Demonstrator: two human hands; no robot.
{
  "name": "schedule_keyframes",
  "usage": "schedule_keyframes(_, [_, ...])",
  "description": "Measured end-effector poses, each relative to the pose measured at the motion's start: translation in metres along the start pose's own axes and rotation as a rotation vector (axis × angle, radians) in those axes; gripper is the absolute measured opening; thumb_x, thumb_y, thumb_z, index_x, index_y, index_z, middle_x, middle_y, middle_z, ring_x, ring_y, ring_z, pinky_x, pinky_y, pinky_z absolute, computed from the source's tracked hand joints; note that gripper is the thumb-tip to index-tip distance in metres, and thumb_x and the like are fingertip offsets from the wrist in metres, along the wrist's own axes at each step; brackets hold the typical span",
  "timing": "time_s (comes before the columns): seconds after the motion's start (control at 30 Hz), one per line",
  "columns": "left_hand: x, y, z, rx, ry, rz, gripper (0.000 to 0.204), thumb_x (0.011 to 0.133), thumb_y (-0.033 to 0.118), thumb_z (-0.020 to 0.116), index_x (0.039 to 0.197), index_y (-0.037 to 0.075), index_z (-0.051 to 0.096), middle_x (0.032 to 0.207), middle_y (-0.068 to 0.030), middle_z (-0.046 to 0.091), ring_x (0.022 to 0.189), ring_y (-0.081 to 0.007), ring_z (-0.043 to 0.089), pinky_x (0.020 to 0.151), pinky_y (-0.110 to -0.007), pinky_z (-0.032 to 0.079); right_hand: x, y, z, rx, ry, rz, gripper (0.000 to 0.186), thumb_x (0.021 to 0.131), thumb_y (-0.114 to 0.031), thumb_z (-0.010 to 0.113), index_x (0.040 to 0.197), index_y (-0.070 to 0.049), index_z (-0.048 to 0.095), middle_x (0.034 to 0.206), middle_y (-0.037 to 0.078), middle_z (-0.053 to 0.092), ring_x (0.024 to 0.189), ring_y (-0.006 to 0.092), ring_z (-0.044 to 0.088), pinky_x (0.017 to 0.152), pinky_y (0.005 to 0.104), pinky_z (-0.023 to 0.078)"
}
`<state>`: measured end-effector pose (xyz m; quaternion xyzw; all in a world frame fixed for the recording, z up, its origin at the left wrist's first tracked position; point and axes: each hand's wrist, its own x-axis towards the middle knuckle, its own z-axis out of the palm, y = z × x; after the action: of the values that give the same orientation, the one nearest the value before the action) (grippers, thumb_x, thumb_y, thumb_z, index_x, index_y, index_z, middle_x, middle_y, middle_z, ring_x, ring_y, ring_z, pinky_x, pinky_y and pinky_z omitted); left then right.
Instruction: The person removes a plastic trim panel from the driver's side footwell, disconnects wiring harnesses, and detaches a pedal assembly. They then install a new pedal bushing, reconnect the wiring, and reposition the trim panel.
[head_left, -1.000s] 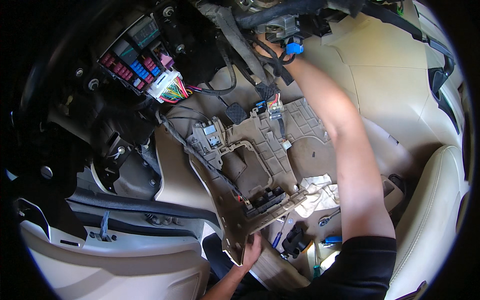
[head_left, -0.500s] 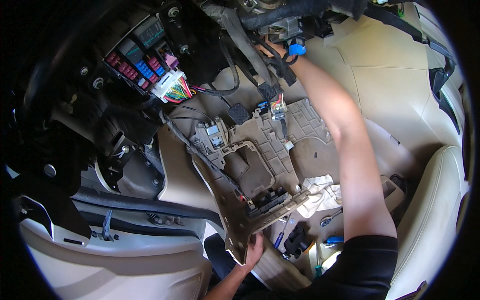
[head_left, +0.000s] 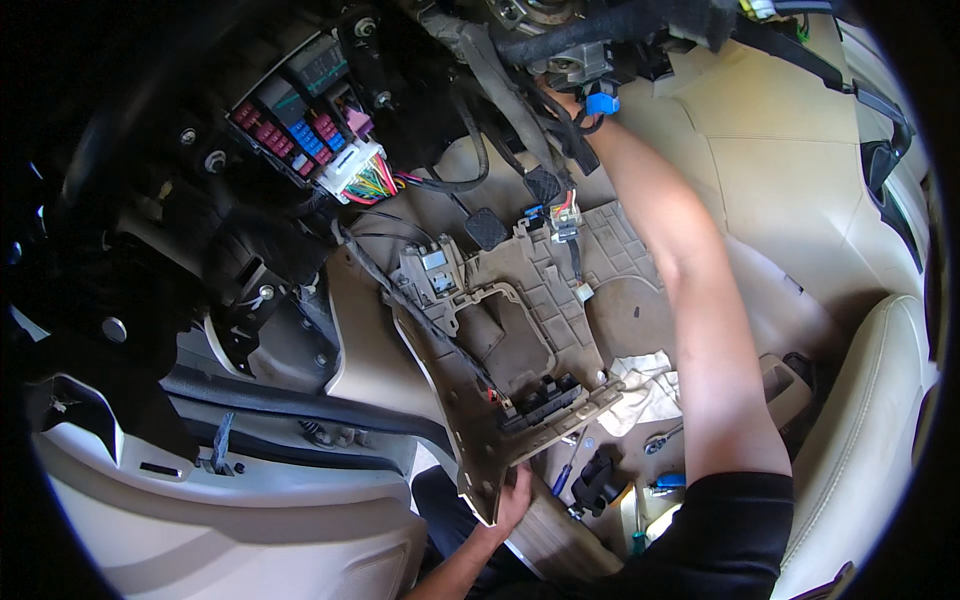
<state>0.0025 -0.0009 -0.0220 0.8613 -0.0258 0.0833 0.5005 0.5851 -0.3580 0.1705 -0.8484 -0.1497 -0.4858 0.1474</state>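
Note:
The back of a beige dashboard trim panel [head_left: 575, 335] faces me in the footwell, tilted, with a large opening in it. My left hand [head_left: 515, 497] holds the panel's lower edge, its fingers tucked behind the rim. A wiring harness [head_left: 400, 300] crosses the panel's left part and runs down to a black switch block [head_left: 548, 402] on it. Far forward, my right hand [head_left: 563, 100] reaches up under the dashboard among dark cables, beside a blue connector [head_left: 603, 104]. Cables and brackets hide most of its fingers. A wired plug [head_left: 566, 222] sits at the panel's upper edge.
An exposed fuse box [head_left: 300, 120] with a white wired connector [head_left: 352, 172] hangs at upper left. Pedals [head_left: 487, 228] stand beyond the panel. A white cloth [head_left: 640, 392], a screwdriver [head_left: 564, 475] and a ratchet [head_left: 660, 438] lie on the floor. The seat [head_left: 860, 430] is at right, the door [head_left: 250, 520] at left.
The view has shifted slightly, so the fuse box and panel appear a little farther right. Both hands keep their places, the left on the panel and the right under the dashboard.

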Motion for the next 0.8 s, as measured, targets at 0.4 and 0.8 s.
schedule_keyframes(0.4, [0.003,0.014,-0.001,-0.053,0.008,-0.033,0.024,0.105,0.023,0.07,0.103,0.0,0.073,0.084,-0.0038,0.071,0.078,-0.0115,0.064,0.075,-0.029,0.053,-0.003,-0.011,0.008,-0.005,-0.021,0.011,0.043,0.102,-0.027,0.061,0.135,-0.002,0.062,0.129,0.018,0.069,0.117,0.0331,0.065,0.103,0.0433,0.05])
schedule_keyframes(0.8, [0.001,0.005,0.002,-0.027,0.017,-0.002,0.018,0.104,0.019,0.071,0.104,0.001,0.073,0.085,-0.0021,0.071,0.077,-0.0096,0.063,0.072,-0.027,0.052,0.002,-0.009,0.015,-0.011,-0.007,0.023,0.044,0.103,-0.027,0.06,0.138,-0.001,0.061,0.132,0.017,0.069,0.119,0.032,0.065,0.105,0.0424,0.049])
